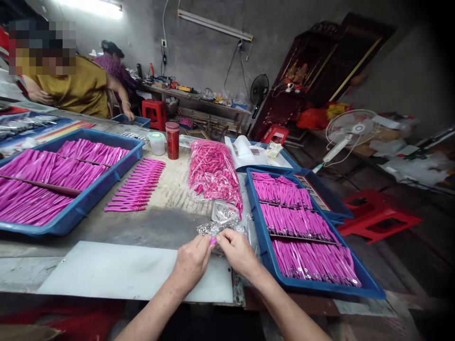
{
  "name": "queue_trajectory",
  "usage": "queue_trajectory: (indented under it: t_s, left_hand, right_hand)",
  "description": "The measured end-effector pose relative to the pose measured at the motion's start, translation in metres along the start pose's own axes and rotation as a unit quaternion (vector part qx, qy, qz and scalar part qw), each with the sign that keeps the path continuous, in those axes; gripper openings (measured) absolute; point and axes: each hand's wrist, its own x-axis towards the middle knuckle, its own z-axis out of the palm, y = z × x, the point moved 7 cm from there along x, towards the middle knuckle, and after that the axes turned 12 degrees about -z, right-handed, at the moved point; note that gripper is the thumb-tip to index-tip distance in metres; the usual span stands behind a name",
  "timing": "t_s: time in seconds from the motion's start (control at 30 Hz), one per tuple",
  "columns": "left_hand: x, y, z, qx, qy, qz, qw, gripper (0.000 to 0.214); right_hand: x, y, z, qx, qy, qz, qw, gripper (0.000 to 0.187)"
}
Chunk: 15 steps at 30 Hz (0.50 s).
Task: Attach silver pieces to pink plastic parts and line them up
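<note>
My left hand (192, 263) and my right hand (239, 253) meet fingertip to fingertip over the front edge of the table, both pinched on a small pink plastic piece (213, 240) of which only the tip shows. Just beyond the fingers lies a heap of small silver metal parts (222, 221) in a clear bag or tray. A clear bag full of pink pieces (213, 173) lies behind it. A row of pink pieces (137, 189) is laid out flat on the table to the left.
A blue tray (265, 246) holding rows of pink pieces sits right of my hands; a larger blue tray (90, 199) is at left. A red canister (172, 140) and a white tub (157, 143) stand further back. Two people work at far left. Red stools and fans stand at right.
</note>
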Motion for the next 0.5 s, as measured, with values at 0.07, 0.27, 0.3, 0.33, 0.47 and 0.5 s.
queue_trajectory:
  t_s: [0.07,0.27,0.3,0.33,0.47,0.5]
  left_hand:
    - [0.000,-0.012,0.002,0.014,0.012,-0.008,1.000,0.025]
    - [-0.005,-0.027,0.010,0.013,0.028,-0.014,0.999,0.022]
    - [-0.005,-0.028,0.010,0.011,0.026,-0.016,0.999,0.021]
    - [-0.005,-0.028,0.011,0.011,0.025,-0.018,0.999,0.021]
    - [-0.004,-0.032,0.012,0.007,0.022,-0.032,0.999,0.022]
    - [-0.003,-0.033,0.014,0.005,0.019,-0.036,0.999,0.022]
  right_hand:
    - [0.021,-0.011,-0.003,-0.096,-0.049,-0.056,0.993,0.025]
    - [0.105,-0.006,0.015,-0.297,-0.148,-0.119,0.936,0.029]
    - [0.118,-0.002,0.021,-0.308,-0.157,-0.120,0.931,0.029]
    - [0.129,0.003,0.028,-0.319,-0.165,-0.121,0.925,0.030]
    - [0.157,0.019,0.054,-0.355,-0.183,-0.118,0.909,0.032]
    - [0.161,0.022,0.059,-0.361,-0.187,-0.118,0.906,0.033]
